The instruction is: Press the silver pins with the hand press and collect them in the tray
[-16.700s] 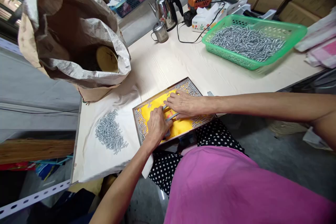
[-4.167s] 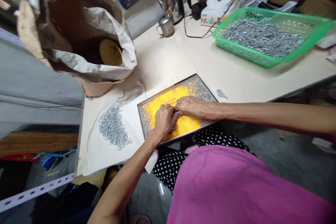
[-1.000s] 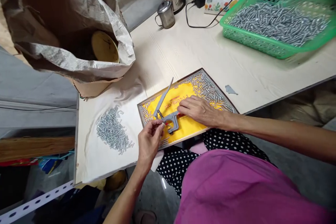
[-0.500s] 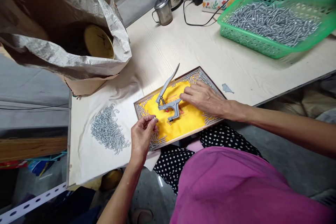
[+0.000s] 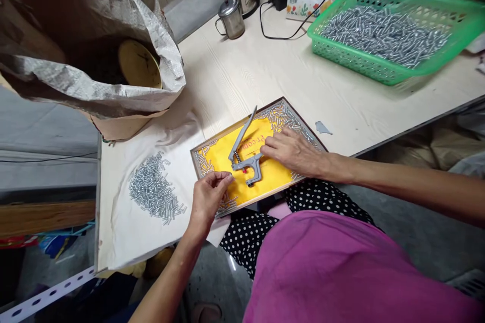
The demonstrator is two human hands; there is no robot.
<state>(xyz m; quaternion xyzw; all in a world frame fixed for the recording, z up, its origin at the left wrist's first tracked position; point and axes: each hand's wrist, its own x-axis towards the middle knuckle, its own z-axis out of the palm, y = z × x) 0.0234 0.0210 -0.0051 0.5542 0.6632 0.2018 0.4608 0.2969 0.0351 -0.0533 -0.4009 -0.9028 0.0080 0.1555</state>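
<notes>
A shallow framed tray (image 5: 197,147) lined with yellow cloth lies at the table's near edge, with several small metal pins along its sides. On the cloth stands a grey hand press tool (image 5: 246,154) with its lever raised. My right hand (image 5: 291,151) rests on the cloth, fingers touching the tool's base. My left hand (image 5: 208,197) hovers over the tray's near left corner, fingertips pinched on a small metal pin. A heap of the same pins (image 5: 153,194) lies on white cloth to the left.
A large open paper sack (image 5: 94,65) with a yellow tub inside stands at the back left. A green basket (image 5: 386,65) full of metal pins sits at the back right. A steel mug (image 5: 230,19), a kettle, a cable and a tissue box are behind.
Earlier both hands pressed the tool shut on the cloth. Its lever now stands raised, and my left hand has pulled back toward the tray's near corner with a pin pinched in it.
</notes>
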